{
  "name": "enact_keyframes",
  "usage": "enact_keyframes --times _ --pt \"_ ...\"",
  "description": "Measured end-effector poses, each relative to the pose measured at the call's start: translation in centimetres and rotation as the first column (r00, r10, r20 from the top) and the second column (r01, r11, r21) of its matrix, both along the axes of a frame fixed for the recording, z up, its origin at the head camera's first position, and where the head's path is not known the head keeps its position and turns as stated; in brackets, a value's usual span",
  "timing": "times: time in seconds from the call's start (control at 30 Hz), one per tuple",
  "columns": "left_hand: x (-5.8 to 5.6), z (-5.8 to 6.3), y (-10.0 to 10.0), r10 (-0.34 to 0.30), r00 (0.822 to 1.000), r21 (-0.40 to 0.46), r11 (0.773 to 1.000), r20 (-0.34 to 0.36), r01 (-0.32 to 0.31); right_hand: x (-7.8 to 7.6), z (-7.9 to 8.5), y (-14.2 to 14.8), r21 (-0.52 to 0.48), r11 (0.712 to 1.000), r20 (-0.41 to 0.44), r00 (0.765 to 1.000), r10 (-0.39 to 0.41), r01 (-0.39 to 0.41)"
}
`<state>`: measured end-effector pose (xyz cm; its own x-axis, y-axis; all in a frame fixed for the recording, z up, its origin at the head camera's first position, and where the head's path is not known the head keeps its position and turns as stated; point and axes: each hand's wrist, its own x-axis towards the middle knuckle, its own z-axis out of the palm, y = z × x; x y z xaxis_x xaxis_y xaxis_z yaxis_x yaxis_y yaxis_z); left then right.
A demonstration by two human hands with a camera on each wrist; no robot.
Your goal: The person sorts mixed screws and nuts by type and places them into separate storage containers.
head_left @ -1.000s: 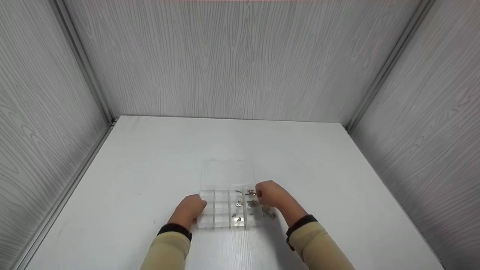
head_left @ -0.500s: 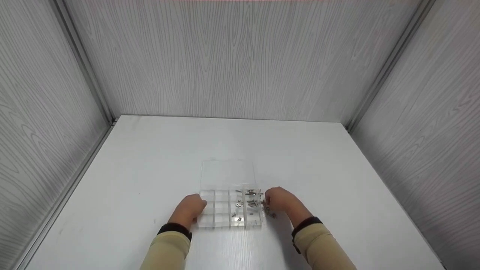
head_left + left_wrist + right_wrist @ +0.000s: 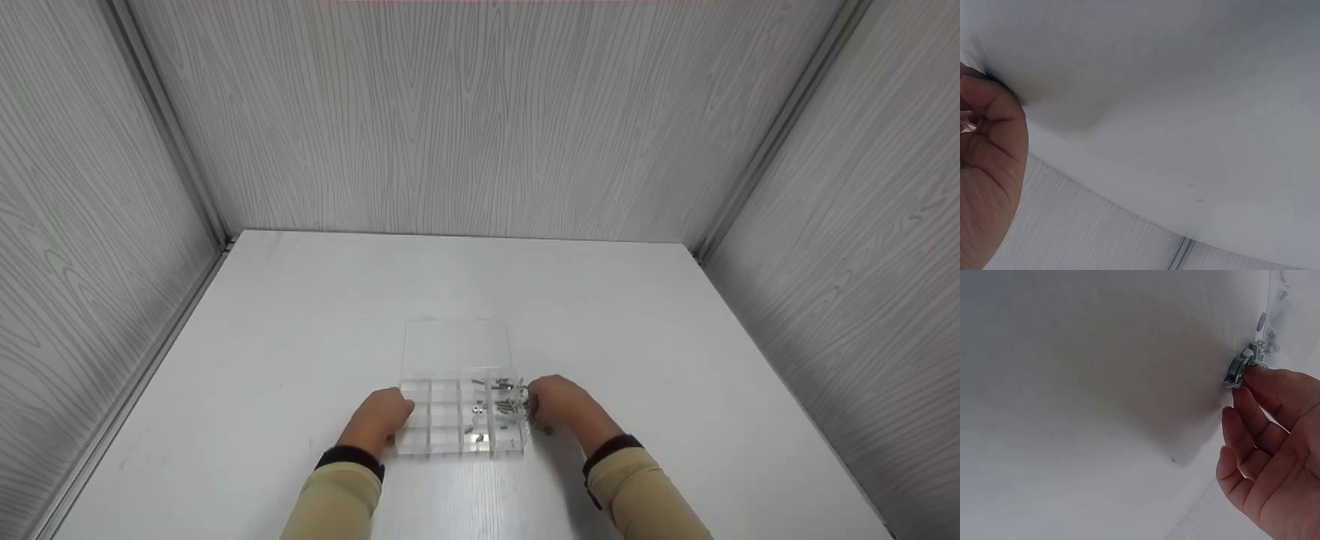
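Note:
A clear plastic compartment box [image 3: 444, 441] lies open on the white table, its flat lid [image 3: 456, 346] laid back behind it. My left hand [image 3: 381, 415] grips the box's left edge, thumb over the rim; curled fingers [image 3: 994, 115] show in the left wrist view. By the right edge is a heap of nuts and other small metal hardware [image 3: 1237, 372]. Thumb and fingertips of my right hand [image 3: 1275, 444] are right at that heap; I cannot tell whether a piece is pinched. Screws [image 3: 506, 406] and nuts [image 3: 478, 409] lie in the two right-hand columns of compartments.
The white tabletop [image 3: 300, 315] spreads around the box on all sides. Grey wood-grain panels [image 3: 465, 112] rise at the back, left and right. One flat washer-like ring [image 3: 1261, 322] sits beside the box, close to the heap.
My right hand has moved from over the box's right-hand compartments, outward to the right, to the hardware beside the box. The left hand has stayed on the left edge.

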<state>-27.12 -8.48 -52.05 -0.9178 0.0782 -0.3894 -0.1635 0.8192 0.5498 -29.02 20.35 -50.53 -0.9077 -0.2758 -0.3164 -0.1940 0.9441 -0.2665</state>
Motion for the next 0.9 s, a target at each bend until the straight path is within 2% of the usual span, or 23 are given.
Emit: enact_keyframes --times 0.13,0.33,0.5,0.6,0.77,0.9 --pt "0.03 0.08 0.03 0.015 1.0 -0.002 1.0 0.004 -0.015 -0.03 -0.05 -0.11 -0.005 1.0 0.016 1.0 -0.016 0.016" --pt "0.22 0.39 -0.08 -0.005 1.0 -0.008 1.0 -0.02 0.005 0.0 -0.14 -0.29 -0.019 0.998 0.029 0.998 -0.054 0.055" --pt "0.27 0.42 -0.07 -0.013 0.999 -0.015 1.0 -0.033 0.013 0.01 -0.16 -0.25 -0.036 0.999 0.014 0.999 -0.033 0.033" --pt "0.21 0.38 -0.01 -0.008 1.0 -0.017 1.0 -0.02 0.007 0.06 -0.22 -0.24 -0.041 0.999 0.011 0.999 -0.03 0.03" --pt "0.13 0.36 0.04 0.004 1.0 -0.011 1.0 0.006 -0.004 0.21 -0.24 -0.46 -0.048 0.996 0.028 0.997 -0.072 0.073" --pt "0.18 0.41 0.0 0.006 1.0 -0.011 1.0 -0.001 -0.006 0.15 -0.41 -0.55 -0.053 0.996 0.025 0.997 -0.073 0.074"
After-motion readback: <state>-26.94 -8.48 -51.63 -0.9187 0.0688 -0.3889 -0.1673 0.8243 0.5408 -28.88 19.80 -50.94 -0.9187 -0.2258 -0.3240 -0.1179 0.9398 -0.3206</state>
